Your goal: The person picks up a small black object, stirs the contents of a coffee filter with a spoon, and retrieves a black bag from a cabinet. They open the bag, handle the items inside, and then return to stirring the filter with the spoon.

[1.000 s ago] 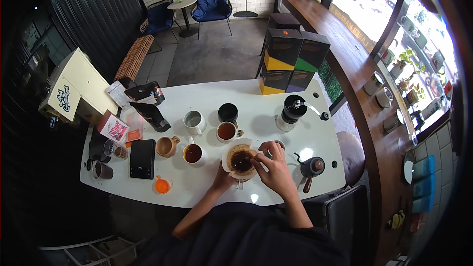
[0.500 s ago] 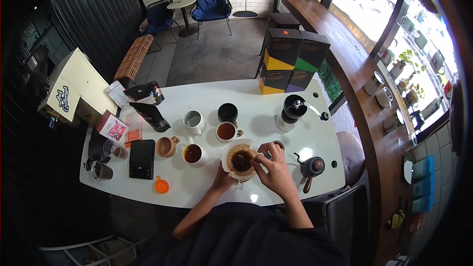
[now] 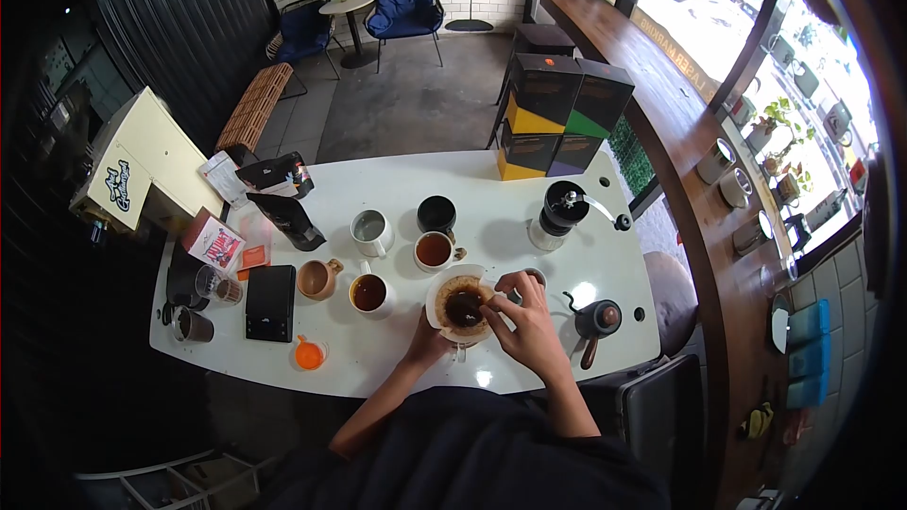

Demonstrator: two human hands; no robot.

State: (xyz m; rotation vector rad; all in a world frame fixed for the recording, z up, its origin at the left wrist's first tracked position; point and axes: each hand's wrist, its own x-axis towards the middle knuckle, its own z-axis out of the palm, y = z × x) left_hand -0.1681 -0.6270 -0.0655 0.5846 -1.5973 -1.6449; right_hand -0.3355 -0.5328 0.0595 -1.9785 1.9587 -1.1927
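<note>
A paper coffee filter [image 3: 437,295] with dark wet coffee [image 3: 465,308] in it sits in a dripper, whose clear handle [image 3: 460,354] shows at the front. My left hand [image 3: 430,340] wraps round the dripper's left side, its fingertips hidden beneath. At the right rim, my right hand [image 3: 524,321] pinches the filter's edge with thumb and finger. Behind my right fingers, a small cup [image 3: 536,277] is partly covered. Just beyond the filter stands a white mug of reddish-brown drink [image 3: 434,250]; a second white mug with dark drink [image 3: 369,293] is to the left.
A gooseneck kettle [image 3: 597,321] and a hand grinder [image 3: 564,212] stand on the right of the white table [image 3: 510,380]. Leftward are a brown cup [image 3: 317,279], a black scale [image 3: 271,304] and an orange scoop [image 3: 309,353]. Stacked boxes [image 3: 545,94] occupy the back right.
The view has shifted very slightly. Both hands stay at the dripper and filter, with no other clear movement.
</note>
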